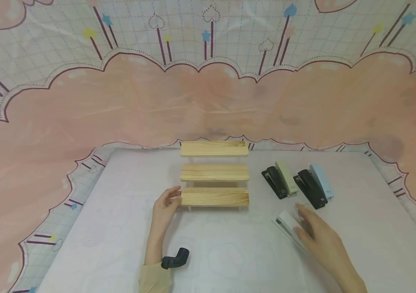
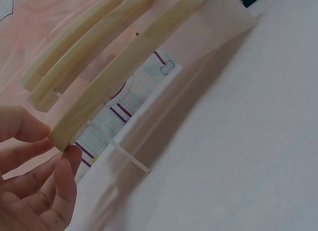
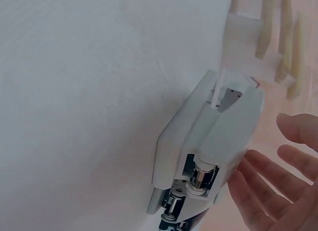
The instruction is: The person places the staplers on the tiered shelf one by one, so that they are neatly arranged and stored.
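Observation:
My left hand (image 1: 164,209) is at the left end of a three-tier wooden display shelf (image 1: 215,197). In the left wrist view, its thumb and fingers pinch the end of the front board (image 2: 107,87). On the right, my right hand (image 1: 323,242) reaches over a white stapler (image 1: 287,223) lying on the table. Seen from the right wrist, the fingers (image 3: 278,179) are extended along the side of the white stapler (image 3: 233,126), fingertips right at its edge, with the thumb held apart from it.
Behind the right hand lie two black staplers (image 1: 276,182) (image 1: 310,189), a pale green stapler (image 1: 286,178) and a light blue stapler (image 1: 322,181). A white cloth (image 1: 222,256) covers the table. A patterned pink curtain (image 1: 208,101) hangs behind. A black band (image 1: 175,259) sits on the left wrist.

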Motion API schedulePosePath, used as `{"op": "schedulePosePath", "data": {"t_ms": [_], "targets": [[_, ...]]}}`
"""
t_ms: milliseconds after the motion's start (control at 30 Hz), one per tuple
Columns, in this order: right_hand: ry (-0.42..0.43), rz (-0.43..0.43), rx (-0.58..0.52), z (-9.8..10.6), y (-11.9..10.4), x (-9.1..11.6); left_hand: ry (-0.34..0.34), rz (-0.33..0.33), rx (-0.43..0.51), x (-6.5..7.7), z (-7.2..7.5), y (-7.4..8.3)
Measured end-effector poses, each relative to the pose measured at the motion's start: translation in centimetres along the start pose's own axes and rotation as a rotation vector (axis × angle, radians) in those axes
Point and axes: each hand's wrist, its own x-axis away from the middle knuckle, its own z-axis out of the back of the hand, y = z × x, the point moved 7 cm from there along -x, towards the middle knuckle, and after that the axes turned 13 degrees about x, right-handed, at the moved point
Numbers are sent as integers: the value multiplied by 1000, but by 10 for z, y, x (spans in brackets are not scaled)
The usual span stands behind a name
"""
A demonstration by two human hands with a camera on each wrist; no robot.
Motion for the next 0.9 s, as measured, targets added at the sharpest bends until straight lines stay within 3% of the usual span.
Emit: {"op": "schedulePosePath", "data": {"t_ms": [200,367,667,900], "targets": [[-40,-35,22,-7,2,3,-19,31,79,2,-2,-4],[-22,-20,38,-9,2,3,-20,56,132,2,-3,-8],[-58,7,121,-17,1,2,-31,68,162,0,-2,-11],[-47,9,122,-18,1,4,-55,50,187,0,-3,-9]]}}
